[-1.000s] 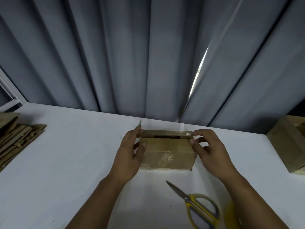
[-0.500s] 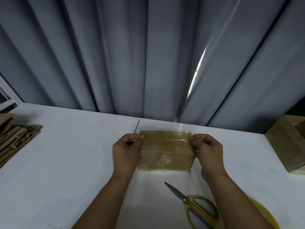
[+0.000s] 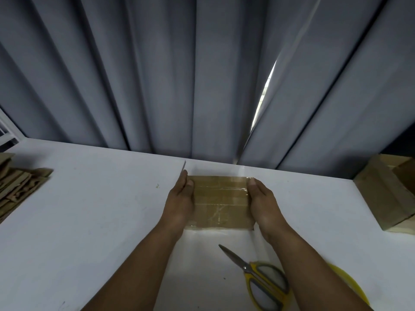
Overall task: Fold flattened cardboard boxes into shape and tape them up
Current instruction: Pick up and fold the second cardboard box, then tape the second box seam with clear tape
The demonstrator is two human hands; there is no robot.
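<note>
A small brown cardboard box [image 3: 220, 202], folded into shape and shiny with clear tape, stands on the white table [image 3: 89, 209] in the middle. My left hand [image 3: 180, 202] lies flat against its left side with straight fingers. My right hand [image 3: 261, 202] presses flat against its right side, thumb on the top edge. A loose strip of clear tape sticks up by my left fingertips. Yellow-handled scissors [image 3: 260, 280] lie near the front, partly under my right forearm. A yellow tape roll [image 3: 350, 281] shows behind that forearm.
A stack of flattened cardboard boxes [image 3: 15, 187] lies at the left edge of the table. Folded brown boxes [image 3: 390, 191] stand at the right edge. Grey curtains [image 3: 202, 75] hang right behind the table's far edge.
Both hands have gone from curled fingers pinching the box's top corners to flat palms pressed along its two sides. The box has stayed in place.
</note>
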